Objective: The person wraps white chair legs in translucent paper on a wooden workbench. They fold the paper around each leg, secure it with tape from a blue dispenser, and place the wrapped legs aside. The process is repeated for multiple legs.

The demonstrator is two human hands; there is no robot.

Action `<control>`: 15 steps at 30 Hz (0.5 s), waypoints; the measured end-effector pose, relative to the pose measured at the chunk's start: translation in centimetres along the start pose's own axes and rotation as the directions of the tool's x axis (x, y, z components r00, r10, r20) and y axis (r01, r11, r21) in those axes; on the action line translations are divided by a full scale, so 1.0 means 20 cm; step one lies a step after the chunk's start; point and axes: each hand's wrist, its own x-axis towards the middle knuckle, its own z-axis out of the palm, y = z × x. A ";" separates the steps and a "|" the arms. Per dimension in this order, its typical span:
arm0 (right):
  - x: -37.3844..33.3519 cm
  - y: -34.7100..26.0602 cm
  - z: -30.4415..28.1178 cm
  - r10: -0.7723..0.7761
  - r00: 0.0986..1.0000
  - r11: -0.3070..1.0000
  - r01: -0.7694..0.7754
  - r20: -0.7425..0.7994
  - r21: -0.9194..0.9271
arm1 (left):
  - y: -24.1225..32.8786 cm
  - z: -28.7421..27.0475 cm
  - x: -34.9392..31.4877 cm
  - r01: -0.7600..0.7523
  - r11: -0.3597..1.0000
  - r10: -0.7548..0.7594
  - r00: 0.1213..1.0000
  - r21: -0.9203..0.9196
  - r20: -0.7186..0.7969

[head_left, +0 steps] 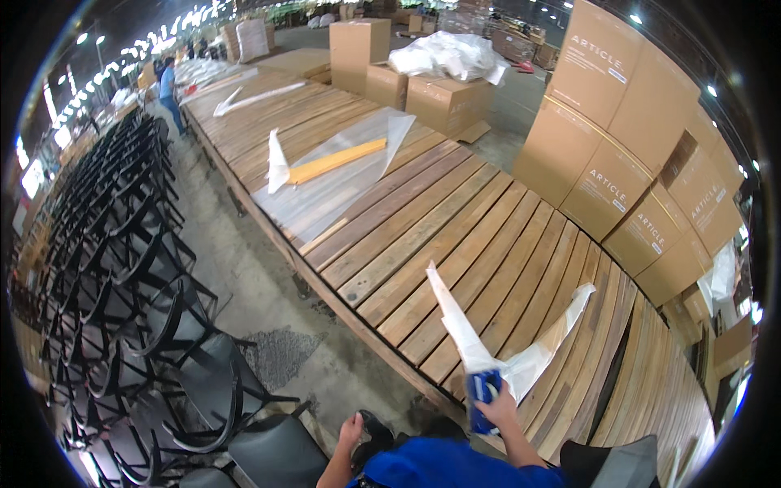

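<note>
My right hand [499, 404] is closed around a blue, boxy tape dispenser [485, 389], partly covered by my fingers. It sits at the joint of a V-shaped part wrapped in white foam sheet [529, 363], which lies on the slatted wooden table [423, 236]. The wrapped part's two arms spread away from me, one to the left and one to the right. Low at my left side, my left hand [351, 429] hangs off the table's edge with fingers curled. Whatever they may hold is hidden.
An orange-brown wooden piece [338, 161] lies on clear plastic sheet, farther along the table. Another white wrapped V-shaped part [252, 96] is beyond it. Rows of black chairs [215, 378] line the left. Stacked cartons [606, 146] rise at the right. A person [169, 93] stands far off.
</note>
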 end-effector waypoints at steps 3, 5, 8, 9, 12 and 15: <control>0.20 -0.48 0.26 -0.089 0.978 0.990 0.107 0.187 -0.093 | -0.11 -0.17 0.17 0.004 0.977 -0.034 0.990 -0.212 -0.137; 0.37 -0.67 0.46 -0.196 0.965 0.974 0.213 0.175 -0.082 | -0.05 -0.32 0.25 -0.036 0.979 0.006 0.988 -0.200 -0.152; 0.59 -0.93 0.71 -0.175 0.975 0.968 0.195 0.135 -0.157 | 0.05 -0.48 0.30 -0.063 0.951 0.006 0.983 -0.303 -0.185; 0.65 -1.03 0.78 -0.128 0.982 0.972 0.153 0.141 -0.181 | 0.09 -0.56 0.32 -0.077 0.933 0.003 0.979 -0.352 -0.205; 0.83 -1.25 0.91 -0.092 0.992 0.986 0.103 0.088 -0.135 | 0.17 -0.74 0.35 -0.025 0.934 -0.065 0.969 -0.356 -0.238; 1.04 -1.46 1.03 -0.006 0.996 0.986 0.022 0.092 -0.168 | 0.19 -0.86 0.48 -0.001 0.922 -0.087 0.974 -0.386 -0.209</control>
